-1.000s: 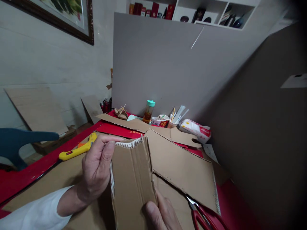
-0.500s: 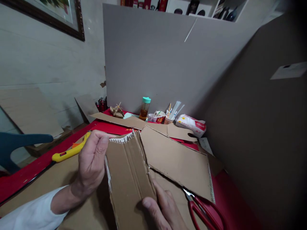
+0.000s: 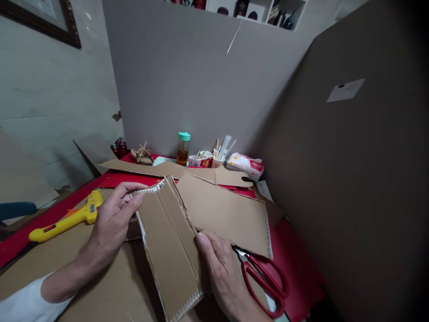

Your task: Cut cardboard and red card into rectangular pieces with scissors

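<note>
A folded strip of corrugated cardboard (image 3: 169, 246) is held between both hands over the table. My left hand (image 3: 112, 221) pinches its upper left corner with thumb and fingers. My right hand (image 3: 223, 275) grips its right edge from below, thumb on top. Just behind it lies a larger flat cardboard sheet (image 3: 224, 210). Red-handled scissors (image 3: 264, 279) lie beside my right hand, partly under that sheet.
A yellow glue gun (image 3: 63, 219) lies at the left on brown cardboard over a red table cover (image 3: 295, 264). At the back stand a teal-capped bottle (image 3: 182, 148), cups with sticks (image 3: 209, 158) and a tissue pack (image 3: 245, 164). Tall grey boards wall the back and right.
The view has tilted down and to the right. The cardboard strip has come lower and flatter, and my right hand now shows fully on its right edge.
</note>
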